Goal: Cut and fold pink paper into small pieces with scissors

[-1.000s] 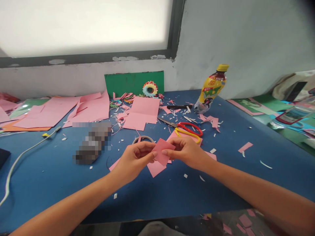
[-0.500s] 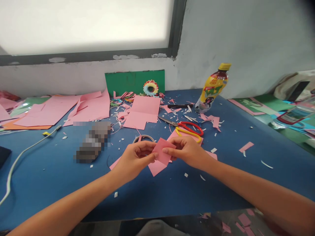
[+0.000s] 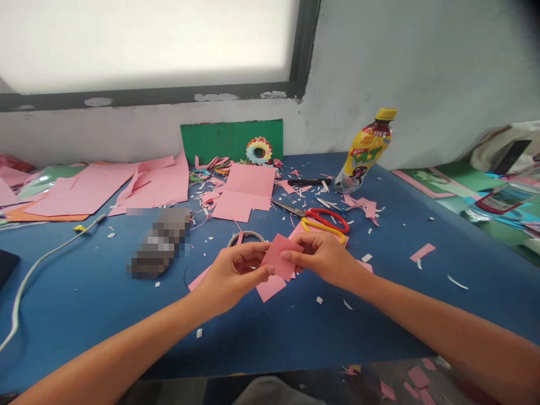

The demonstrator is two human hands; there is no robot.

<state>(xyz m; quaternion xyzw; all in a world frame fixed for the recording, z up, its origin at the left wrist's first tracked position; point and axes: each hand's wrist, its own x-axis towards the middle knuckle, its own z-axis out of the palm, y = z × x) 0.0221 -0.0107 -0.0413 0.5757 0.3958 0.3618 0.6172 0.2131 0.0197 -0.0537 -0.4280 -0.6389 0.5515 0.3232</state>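
Observation:
Both hands hold a small pink paper square (image 3: 279, 256) just above the blue table (image 3: 84, 292). My left hand (image 3: 230, 275) pinches its left edge between thumb and fingers. My right hand (image 3: 323, 257) grips its right side, thumb on top. Under the square lies another pink paper piece (image 3: 270, 288) flat on the table. A tape roll (image 3: 245, 238) sits just behind my left hand. Red and yellow scissors (image 3: 324, 220) lie behind my right hand.
Large pink sheets (image 3: 105, 188) and a folded pink sheet (image 3: 244, 194) lie at the back, with a green card (image 3: 223, 138) and a paper rosette (image 3: 259, 151) by the wall. A yellow bottle (image 3: 365, 151) stands at right. A white cable (image 3: 37, 264) runs at left. Paper scraps are scattered about.
Both hands keep their hold on the pink square; it has shifted very slightly upward and the fingers have adjusted a little. Nothing else moved.

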